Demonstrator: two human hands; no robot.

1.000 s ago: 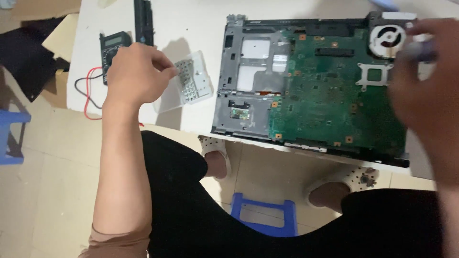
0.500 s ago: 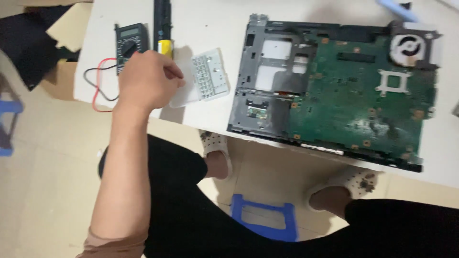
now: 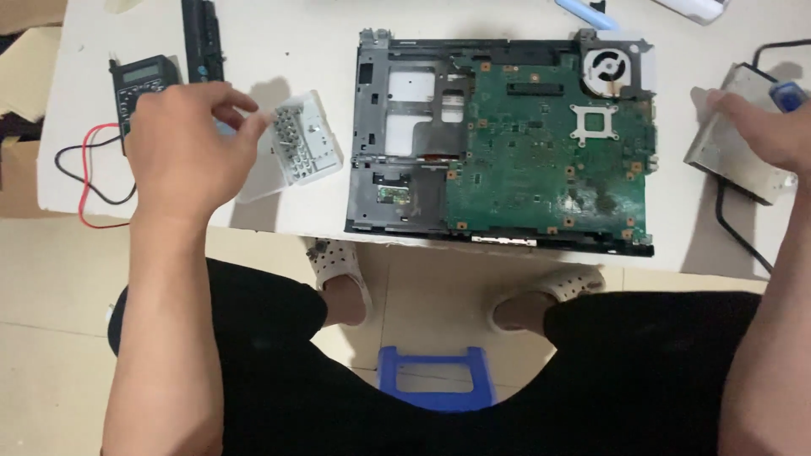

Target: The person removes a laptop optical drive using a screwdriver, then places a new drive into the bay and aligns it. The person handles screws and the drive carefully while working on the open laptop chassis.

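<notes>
My left hand (image 3: 182, 139) pinches the left edge of a small clear plastic parts box (image 3: 306, 142) with several compartments; the box sits tilted on the white table (image 3: 279, 215), its lid lying open beneath it. My right hand (image 3: 760, 131) rests on top of a flat silver metal drive (image 3: 725, 160) at the table's right side, fingers curled over its far edge. Between both hands lies an opened laptop chassis (image 3: 380, 169) with a bare green motherboard (image 3: 541, 152) and a round cooling fan (image 3: 608, 67).
A black multimeter (image 3: 142, 80) with red and black leads (image 3: 84, 190) lies at the left, beside a long black bar (image 3: 201, 38). A black cable (image 3: 733, 228) runs from the drive. A blue stool (image 3: 435, 376) stands between my feet on the floor.
My left hand has taken the parts box by its edge and tilted it up. My right hand, out of view half a second ago, now rests on the silver drive.
</notes>
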